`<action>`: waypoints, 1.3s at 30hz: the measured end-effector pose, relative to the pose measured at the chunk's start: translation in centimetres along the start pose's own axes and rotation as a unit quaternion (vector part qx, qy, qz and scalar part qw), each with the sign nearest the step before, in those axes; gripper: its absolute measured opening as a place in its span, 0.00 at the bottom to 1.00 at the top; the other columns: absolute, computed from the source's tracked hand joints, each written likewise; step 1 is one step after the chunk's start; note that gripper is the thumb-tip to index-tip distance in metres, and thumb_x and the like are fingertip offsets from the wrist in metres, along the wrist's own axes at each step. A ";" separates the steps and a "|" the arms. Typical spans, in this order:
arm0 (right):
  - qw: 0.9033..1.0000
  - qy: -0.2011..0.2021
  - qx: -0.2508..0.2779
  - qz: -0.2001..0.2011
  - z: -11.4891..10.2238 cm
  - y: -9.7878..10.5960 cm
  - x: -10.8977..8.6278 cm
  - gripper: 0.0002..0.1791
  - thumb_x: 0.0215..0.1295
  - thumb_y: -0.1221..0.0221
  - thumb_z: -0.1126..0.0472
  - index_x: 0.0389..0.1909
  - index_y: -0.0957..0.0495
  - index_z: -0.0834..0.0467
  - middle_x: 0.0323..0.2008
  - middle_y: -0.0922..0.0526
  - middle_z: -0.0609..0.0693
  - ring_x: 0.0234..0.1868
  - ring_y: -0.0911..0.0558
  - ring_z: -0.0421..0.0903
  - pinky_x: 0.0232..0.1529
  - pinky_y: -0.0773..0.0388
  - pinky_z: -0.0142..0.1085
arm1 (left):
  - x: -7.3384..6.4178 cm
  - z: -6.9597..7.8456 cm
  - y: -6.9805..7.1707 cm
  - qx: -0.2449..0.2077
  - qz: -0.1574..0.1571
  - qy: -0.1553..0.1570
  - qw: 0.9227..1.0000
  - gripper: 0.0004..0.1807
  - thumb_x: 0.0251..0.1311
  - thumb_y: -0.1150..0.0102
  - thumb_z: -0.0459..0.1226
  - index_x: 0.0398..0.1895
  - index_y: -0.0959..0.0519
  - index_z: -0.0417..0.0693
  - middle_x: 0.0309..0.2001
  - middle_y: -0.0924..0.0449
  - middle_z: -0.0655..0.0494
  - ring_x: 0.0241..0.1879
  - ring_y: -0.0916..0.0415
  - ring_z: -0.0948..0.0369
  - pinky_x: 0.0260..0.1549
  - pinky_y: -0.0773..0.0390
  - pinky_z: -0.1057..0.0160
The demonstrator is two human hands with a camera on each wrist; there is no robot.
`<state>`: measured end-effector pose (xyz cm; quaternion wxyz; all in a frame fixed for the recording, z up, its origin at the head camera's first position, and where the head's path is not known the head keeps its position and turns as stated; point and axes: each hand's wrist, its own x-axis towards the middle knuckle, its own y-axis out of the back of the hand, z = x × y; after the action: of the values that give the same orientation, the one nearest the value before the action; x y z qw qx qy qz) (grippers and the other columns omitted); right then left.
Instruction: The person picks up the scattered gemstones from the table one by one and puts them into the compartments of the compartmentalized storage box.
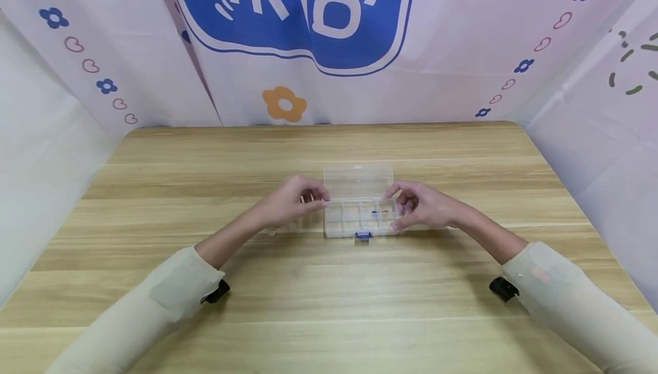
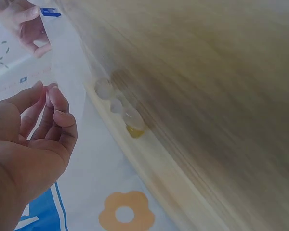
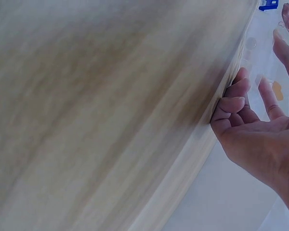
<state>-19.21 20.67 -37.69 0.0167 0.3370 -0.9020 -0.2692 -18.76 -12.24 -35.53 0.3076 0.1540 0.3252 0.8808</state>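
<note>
A clear plastic compartment box (image 1: pixel 334 230) lies on the table with its transparent lid (image 1: pixel 358 180) raised at the back and a blue latch (image 1: pixel 362 235) at the front. Small blue and orange-red pieces (image 1: pixel 379 212) sit in its right-hand compartments; their kind is too small to tell. My left hand (image 1: pixel 297 198) pinches the box's left edge near the hinge, thumb and fingertips close together. Around the right end, my right hand (image 1: pixel 422 205) grips the box, thumb at the front corner and forefinger at the back corner, the other fingers curled.
Several clear rounded pieces (image 2: pixel 133 117) and a yellowish one (image 2: pixel 135 131) rest on the wooden table (image 1: pixel 329 305) left of the box, mostly hidden by the left wrist in the head view. A printed cloth (image 1: pixel 247 85) hangs behind the table.
</note>
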 end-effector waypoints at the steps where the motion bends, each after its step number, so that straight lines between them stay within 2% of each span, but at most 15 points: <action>1: 1.000 -0.001 0.000 0.000 0.0 0.0 0.0 0.30 0.55 0.24 0.69 0.57 0.27 0.67 0.32 0.22 0.54 0.31 0.27 0.44 0.34 0.28 0.31 | -0.2 -0.1 0.1 0.003 0.000 0.000 1.000 0.03 0.68 0.37 0.28 0.39 0.15 0.35 0.32 0.16 0.46 0.30 0.23 0.62 0.35 0.19 0.62; 7: 1.000 -0.001 0.001 -0.002 0.0 0.1 0.0 0.30 0.56 0.24 0.69 0.57 0.27 0.68 0.32 0.23 0.52 0.31 0.27 0.45 0.34 0.28 0.31 | -1.2 -0.7 0.7 0.008 0.006 0.008 1.000 0.02 0.67 0.36 0.27 0.37 0.16 0.36 0.30 0.17 0.51 0.30 0.23 0.61 0.32 0.21 0.65; 12: 1.000 -0.001 -0.001 -0.003 0.0 0.0 0.0 0.30 0.55 0.24 0.69 0.57 0.27 0.67 0.31 0.23 0.52 0.31 0.27 0.45 0.34 0.29 0.31 | -2.4 -1.7 1.3 0.015 0.008 0.023 1.000 0.01 0.66 0.35 0.25 0.38 0.17 0.32 0.30 0.18 0.50 0.29 0.24 0.61 0.31 0.22 0.66; 19: 1.000 0.004 -0.002 -0.003 -0.1 0.0 0.1 0.30 0.55 0.24 0.69 0.56 0.26 0.67 0.31 0.22 0.53 0.31 0.27 0.45 0.34 0.29 0.31 | -4.0 -2.9 2.0 0.019 0.013 0.043 0.999 0.02 0.66 0.35 0.26 0.38 0.16 0.33 0.31 0.18 0.52 0.29 0.24 0.61 0.27 0.23 0.67; 27: 1.000 0.003 -0.004 -0.001 -0.1 0.0 0.0 0.29 0.56 0.24 0.68 0.56 0.27 0.67 0.32 0.22 0.53 0.32 0.27 0.45 0.34 0.29 0.31 | -5.5 -3.5 2.9 0.026 0.015 0.056 0.998 0.04 0.63 0.33 0.24 0.40 0.16 0.33 0.33 0.15 0.51 0.29 0.22 0.61 0.27 0.22 0.67; 33: 1.000 0.007 -0.004 -0.001 0.0 0.0 0.0 0.29 0.56 0.24 0.68 0.56 0.27 0.67 0.32 0.22 0.54 0.31 0.27 0.45 0.34 0.29 0.30 | -6.0 -3.4 3.3 0.034 0.011 0.070 0.997 0.03 0.62 0.32 0.25 0.38 0.15 0.35 0.32 0.16 0.51 0.24 0.27 0.62 0.22 0.26 0.69; 39: 1.000 0.004 -0.005 -0.001 0.0 0.0 0.0 0.29 0.56 0.24 0.68 0.56 0.27 0.67 0.32 0.23 0.53 0.32 0.27 0.45 0.34 0.29 0.31 | -6.2 -3.8 3.3 0.032 -0.003 0.073 0.997 0.04 0.59 0.28 0.27 0.34 0.15 0.38 0.30 0.17 0.54 0.22 0.28 0.62 0.21 0.27 0.69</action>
<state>-19.23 20.65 -37.64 0.0215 0.3385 -0.9003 -0.2727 -17.31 -19.99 -36.55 0.2803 0.0985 0.3750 0.8781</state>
